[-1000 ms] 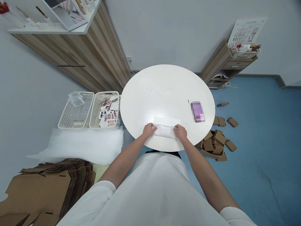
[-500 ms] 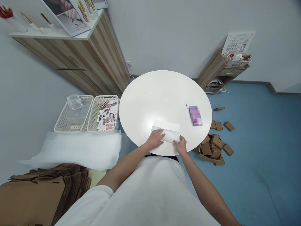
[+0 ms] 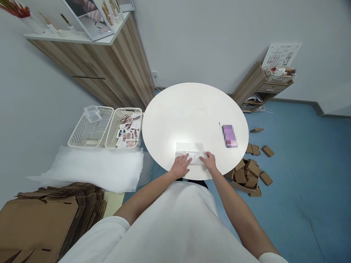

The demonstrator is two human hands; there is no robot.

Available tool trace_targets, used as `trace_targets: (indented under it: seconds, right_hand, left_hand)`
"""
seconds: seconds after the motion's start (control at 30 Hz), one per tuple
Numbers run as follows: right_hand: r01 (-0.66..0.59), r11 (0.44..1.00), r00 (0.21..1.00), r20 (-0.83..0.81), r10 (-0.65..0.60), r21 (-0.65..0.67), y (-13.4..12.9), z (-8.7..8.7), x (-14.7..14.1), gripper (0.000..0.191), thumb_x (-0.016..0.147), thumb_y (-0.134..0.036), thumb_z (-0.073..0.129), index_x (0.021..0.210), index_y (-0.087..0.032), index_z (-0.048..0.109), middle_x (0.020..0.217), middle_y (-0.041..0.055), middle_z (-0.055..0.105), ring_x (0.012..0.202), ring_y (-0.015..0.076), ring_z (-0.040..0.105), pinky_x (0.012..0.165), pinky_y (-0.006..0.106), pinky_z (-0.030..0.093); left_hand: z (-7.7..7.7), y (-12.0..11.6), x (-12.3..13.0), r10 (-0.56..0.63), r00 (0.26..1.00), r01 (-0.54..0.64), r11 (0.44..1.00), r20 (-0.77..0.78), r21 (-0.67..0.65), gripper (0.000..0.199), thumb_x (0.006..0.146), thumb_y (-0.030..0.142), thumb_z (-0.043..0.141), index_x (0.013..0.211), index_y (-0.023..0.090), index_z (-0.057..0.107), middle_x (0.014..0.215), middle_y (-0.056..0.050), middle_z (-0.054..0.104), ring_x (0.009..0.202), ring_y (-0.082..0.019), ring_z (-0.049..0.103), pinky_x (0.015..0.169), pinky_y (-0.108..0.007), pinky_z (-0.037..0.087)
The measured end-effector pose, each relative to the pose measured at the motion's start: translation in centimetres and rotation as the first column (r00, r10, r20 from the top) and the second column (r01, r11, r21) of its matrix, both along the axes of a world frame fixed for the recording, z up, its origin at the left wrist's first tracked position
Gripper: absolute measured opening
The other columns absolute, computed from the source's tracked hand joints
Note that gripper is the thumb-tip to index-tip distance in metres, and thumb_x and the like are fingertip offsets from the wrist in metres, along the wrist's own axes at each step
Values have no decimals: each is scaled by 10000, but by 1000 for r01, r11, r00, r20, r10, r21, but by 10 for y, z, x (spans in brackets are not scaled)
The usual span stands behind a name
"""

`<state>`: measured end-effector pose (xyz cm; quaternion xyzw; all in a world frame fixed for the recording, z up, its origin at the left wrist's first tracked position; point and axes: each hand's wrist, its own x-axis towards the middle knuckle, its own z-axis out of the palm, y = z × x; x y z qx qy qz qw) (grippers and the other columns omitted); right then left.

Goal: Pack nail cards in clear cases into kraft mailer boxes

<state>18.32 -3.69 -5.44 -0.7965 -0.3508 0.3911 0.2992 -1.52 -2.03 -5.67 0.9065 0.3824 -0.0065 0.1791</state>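
A folded white packing sheet (image 3: pixel 189 147) lies near the front edge of the round white table (image 3: pixel 192 106). Its near part is doubled over, and a thinner layer shows beyond the fold. Whether anything is wrapped inside is hidden. My left hand (image 3: pixel 180 166) rests on the left part of the sheet, palm down with fingers spread. At the right end, my right hand (image 3: pixel 209 161) pinches the sheet's edge between thumb and fingers.
A pixelated purple item (image 3: pixel 229 136) lies on the table's right. To the left stand a basket of nail-tip cards (image 3: pixel 127 133), a basket of clear boxes (image 3: pixel 91 126), white sheets (image 3: pixel 95 166) and flattened cardboard (image 3: pixel 41 223). Small brown boxes (image 3: pixel 246 175) occupy the floor at right.
The sheet now lies straighter, level with the table's front instead of slanting. My right hand has moved slightly away from my body along its edge; my left hand stays on it. The camera view shifted slightly.
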Motion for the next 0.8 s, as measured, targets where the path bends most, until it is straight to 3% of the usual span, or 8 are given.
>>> trace_targets:
  seconds: [0.1,0.2,0.27,0.37,0.47,0.6,0.8]
  right_hand:
    - [17,999,998,-57,-15,43,-1,4,-2,565,579,-377,635,1096,-212,480,1116,74,518,974,207,520,777,302,438]
    - [110,994,990,-89,-109,4,-7,7,-1,685,575,-397,645,1186,-208,401,1115,88,507,947,199,526,755,292,435]
    - [127,991,986,-102,-130,-40,-11,8,1,623,580,-415,642,1128,-185,454,1007,83,546,876,193,539,705,282,435]
    - [17,996,989,-142,-29,-86,-16,8,4,363,594,-418,625,855,-174,559,733,24,548,678,162,518,589,267,412]
    - [-3,998,991,-134,-6,-64,-16,8,2,236,617,-390,594,711,-182,534,607,-26,468,559,118,442,527,250,375]
    - [39,998,968,-249,-27,42,-10,8,-12,279,634,-363,568,843,-182,533,629,-37,470,561,104,450,546,240,399]
    - [-205,976,941,-258,218,78,-6,6,-33,362,638,-314,551,972,-175,568,680,-19,539,640,117,508,649,266,430]
  left_hand:
    - [1,-3,-1,3,1000,-2,1000,-23,16,595,742,353,527,1290,258,317,1396,-82,270,1239,-296,262,981,-461,191]
    - [3,-1,0,-3,1000,4,1000,-25,24,579,745,361,521,1283,258,333,1392,-87,276,1254,-301,234,982,-468,179]
    - [5,1,0,-6,1000,7,1000,-20,22,574,743,371,522,1278,263,342,1391,-88,277,1257,-304,228,982,-469,174]
    - [5,2,-1,-15,1000,15,1000,-11,13,583,736,374,535,1277,275,344,1392,-91,274,1256,-309,231,983,-469,165]
    - [5,2,-1,-25,1000,25,1000,1,2,607,726,366,551,1285,278,333,1394,-97,266,1254,-314,234,982,-468,161]
    - [3,3,2,-25,1000,25,1000,7,-18,639,706,366,576,1287,284,324,1397,-98,257,1249,-314,239,977,-460,173]
    - [4,6,1,-34,999,35,999,32,-36,650,729,381,525,1312,233,279,1400,-108,250,1233,-288,267,963,-426,210]
